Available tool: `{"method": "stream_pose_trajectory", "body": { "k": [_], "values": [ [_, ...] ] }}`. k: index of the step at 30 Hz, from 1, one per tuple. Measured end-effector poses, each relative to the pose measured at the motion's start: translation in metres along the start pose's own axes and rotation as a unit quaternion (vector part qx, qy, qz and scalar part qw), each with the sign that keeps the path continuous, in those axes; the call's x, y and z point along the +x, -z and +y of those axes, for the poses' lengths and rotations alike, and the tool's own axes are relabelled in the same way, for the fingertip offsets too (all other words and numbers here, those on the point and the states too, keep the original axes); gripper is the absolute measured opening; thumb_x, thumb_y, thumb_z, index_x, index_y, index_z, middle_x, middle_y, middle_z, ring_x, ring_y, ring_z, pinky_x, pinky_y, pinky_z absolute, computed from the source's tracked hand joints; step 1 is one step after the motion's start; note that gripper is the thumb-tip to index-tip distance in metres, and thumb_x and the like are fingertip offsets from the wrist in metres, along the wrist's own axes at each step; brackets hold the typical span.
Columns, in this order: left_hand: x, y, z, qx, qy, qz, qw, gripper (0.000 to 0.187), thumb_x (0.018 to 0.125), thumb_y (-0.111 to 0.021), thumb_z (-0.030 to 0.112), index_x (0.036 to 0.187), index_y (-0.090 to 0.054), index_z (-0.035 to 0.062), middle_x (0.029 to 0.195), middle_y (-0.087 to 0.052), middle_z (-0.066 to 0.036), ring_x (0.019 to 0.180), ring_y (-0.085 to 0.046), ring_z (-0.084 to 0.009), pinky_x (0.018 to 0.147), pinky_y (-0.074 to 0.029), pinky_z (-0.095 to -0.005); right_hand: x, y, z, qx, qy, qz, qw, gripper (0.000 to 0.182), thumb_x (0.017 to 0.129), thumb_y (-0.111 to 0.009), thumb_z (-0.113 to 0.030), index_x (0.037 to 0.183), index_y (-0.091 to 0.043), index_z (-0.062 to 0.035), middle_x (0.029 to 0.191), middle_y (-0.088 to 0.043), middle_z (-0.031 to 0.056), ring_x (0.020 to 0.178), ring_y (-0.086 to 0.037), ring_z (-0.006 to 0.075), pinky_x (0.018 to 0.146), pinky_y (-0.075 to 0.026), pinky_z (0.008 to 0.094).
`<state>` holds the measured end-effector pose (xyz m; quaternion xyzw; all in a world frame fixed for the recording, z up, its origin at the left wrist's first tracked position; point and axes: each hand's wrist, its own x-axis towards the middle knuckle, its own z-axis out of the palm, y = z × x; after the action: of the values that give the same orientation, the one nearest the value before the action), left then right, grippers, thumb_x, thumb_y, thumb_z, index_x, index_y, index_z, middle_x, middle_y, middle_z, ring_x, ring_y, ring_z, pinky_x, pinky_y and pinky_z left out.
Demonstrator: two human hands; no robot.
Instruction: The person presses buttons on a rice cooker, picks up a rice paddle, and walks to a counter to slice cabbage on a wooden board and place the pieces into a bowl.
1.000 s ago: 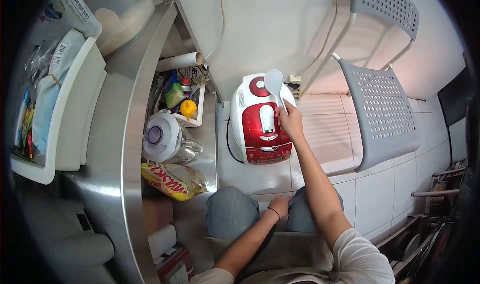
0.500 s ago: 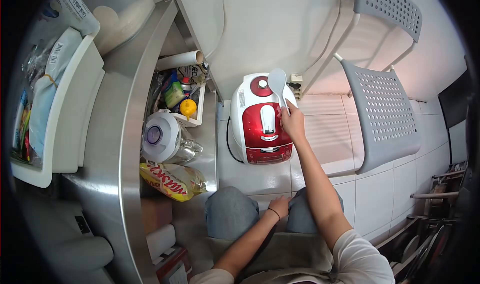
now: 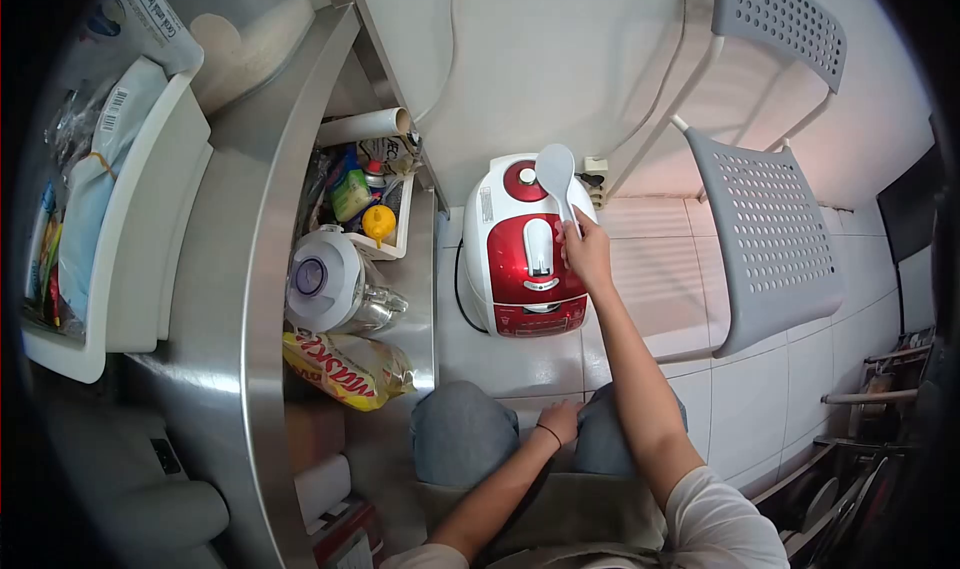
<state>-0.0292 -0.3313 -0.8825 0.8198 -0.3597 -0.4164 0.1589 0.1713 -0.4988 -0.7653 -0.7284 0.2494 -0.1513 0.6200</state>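
A white rice paddle [image 3: 556, 172] is held by its handle in my right hand [image 3: 588, 249], its broad head pointing toward the wall. Beneath it stands a rice cooker [image 3: 508, 259], white with a red lid top and front, its lid closed. My right hand is over the cooker's right side, fingers closed round the handle. Resting between my knees, near the right one, my left hand [image 3: 561, 421] has a dark band at the wrist; its fingers are partly bent, and nothing shows in it.
Left, a steel shelf [image 3: 395, 354] bears a blender jug [image 3: 325, 281], a yellow bag [image 3: 350, 369] and a bin of bottles [image 3: 402, 214]. A grey chair [image 3: 770, 234] stands right. A socket block [image 3: 595, 173] is behind the cooker; a black cord runs along its left.
The whole view has shifted slightly, so the cooker and shelf appear a little lower. My right hand still holds the paddle over the cooker, and my left hand stays by my knees.
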Motion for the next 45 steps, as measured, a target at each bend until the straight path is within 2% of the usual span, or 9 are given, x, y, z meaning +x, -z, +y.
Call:
{"method": "stream_pose_trajectory", "body": {
  "k": [5, 8, 11, 21, 25, 32, 38, 40, 45],
  "values": [
    [0.004, -0.013, -0.006, -0.002, -0.013, 0.043, 0.999, 0.045, 0.082, -0.055, 0.014, 0.126, -0.055, 0.0155, 0.11, -0.059, -0.018, 0.104, -0.059, -0.0363, 0.086, -0.048, -0.0485, -0.001, 0.0, 0.0, 0.005, -0.007, -0.007, 1.0, 0.04, 0.095, -0.05, -0.01, 0.134, -0.05, 0.0001, 0.068, -0.061, 0.0044, 0.046, -0.052, 0.0084, 0.039, -0.042, 0.0252],
    [0.001, -0.003, -0.001, 0.0, -0.01, 0.022, 1.0, 0.044, 0.083, -0.055, 0.015, 0.127, -0.054, 0.0156, 0.11, -0.059, -0.018, 0.104, -0.059, -0.0362, 0.087, -0.048, -0.049, 0.002, 0.0, 0.003, -0.001, -0.012, -0.004, 1.0, 0.041, 0.096, -0.05, -0.011, 0.135, -0.048, 0.0006, 0.07, -0.061, 0.0038, 0.047, -0.051, 0.0074, 0.038, -0.04, 0.0241],
    [0.0, 0.003, 0.003, 0.012, 0.009, -0.012, 1.0, 0.056, 0.078, -0.055, 0.01, 0.133, -0.051, 0.0129, 0.111, -0.058, -0.016, 0.107, -0.057, -0.0352, 0.089, -0.047, -0.046, 0.002, 0.0, 0.004, -0.001, -0.013, -0.004, 1.0, 0.041, 0.096, -0.05, -0.011, 0.135, -0.049, 0.0004, 0.07, -0.06, 0.0033, 0.047, -0.05, 0.0074, 0.038, -0.04, 0.0242],
    [0.001, -0.001, 0.0, 0.018, 0.006, -0.002, 1.0, 0.052, 0.078, -0.055, 0.011, 0.13, -0.052, 0.0131, 0.111, -0.057, -0.017, 0.102, -0.059, -0.0355, 0.085, -0.05, -0.0463, 0.0, -0.003, 0.0, 0.015, -0.006, -0.003, 1.0, 0.038, 0.094, -0.05, -0.009, 0.131, -0.053, -0.0004, 0.065, -0.06, 0.0051, 0.046, -0.053, 0.0094, 0.04, -0.043, 0.0259],
    [0.002, -0.006, -0.001, 0.002, 0.013, 0.007, 1.0, 0.043, 0.083, -0.054, 0.015, 0.126, -0.055, 0.0163, 0.109, -0.059, -0.017, 0.105, -0.059, -0.0361, 0.088, -0.048, -0.0487, -0.001, -0.002, -0.001, 0.014, -0.006, 0.002, 1.0, 0.038, 0.094, -0.05, -0.009, 0.131, -0.053, -0.0004, 0.065, -0.06, 0.0049, 0.046, -0.052, 0.0093, 0.04, -0.043, 0.0258],
    [0.002, -0.004, -0.001, -0.003, 0.014, 0.0, 1.0, 0.043, 0.083, -0.055, 0.015, 0.126, -0.055, 0.0169, 0.111, -0.059, -0.016, 0.105, -0.059, -0.0357, 0.088, -0.048, -0.0486, 0.0, -0.001, -0.002, 0.013, -0.006, -0.008, 1.0, 0.041, 0.095, -0.05, -0.009, 0.134, -0.049, 0.0014, 0.067, -0.059, 0.0038, 0.046, -0.051, 0.008, 0.039, -0.041, 0.0249],
    [0.0, -0.001, 0.001, 0.0, 0.011, 0.007, 1.0, 0.046, 0.082, -0.055, 0.014, 0.128, -0.055, 0.0176, 0.113, -0.058, -0.016, 0.107, -0.058, -0.0354, 0.088, -0.048, -0.0484, -0.002, -0.002, -0.004, 0.02, -0.003, -0.012, 1.0, 0.041, 0.095, -0.05, -0.009, 0.134, -0.049, 0.0016, 0.067, -0.059, 0.0037, 0.046, -0.051, 0.008, 0.038, -0.041, 0.0247],
    [-0.003, 0.008, 0.005, 0.011, 0.02, -0.027, 0.999, 0.057, 0.079, -0.055, 0.01, 0.135, -0.048, 0.0118, 0.118, -0.055, -0.015, 0.108, -0.057, -0.0341, 0.09, -0.048, -0.045, -0.003, -0.001, -0.006, 0.015, -0.006, -0.01, 1.0, 0.04, 0.095, -0.05, -0.009, 0.133, -0.051, 0.0006, 0.066, -0.059, 0.0039, 0.046, -0.051, 0.0085, 0.04, -0.042, 0.025],
    [0.001, -0.001, 0.0, 0.018, 0.008, -0.016, 1.0, 0.058, 0.078, -0.055, 0.01, 0.136, -0.048, 0.012, 0.117, -0.056, -0.016, 0.108, -0.057, -0.0343, 0.09, -0.048, -0.0452, -0.003, -0.001, -0.006, 0.01, -0.007, -0.008, 1.0, 0.039, 0.094, -0.05, -0.008, 0.133, -0.051, 0.0005, 0.066, -0.059, 0.0038, 0.047, -0.052, 0.0085, 0.04, -0.042, 0.025]
  ]
}}
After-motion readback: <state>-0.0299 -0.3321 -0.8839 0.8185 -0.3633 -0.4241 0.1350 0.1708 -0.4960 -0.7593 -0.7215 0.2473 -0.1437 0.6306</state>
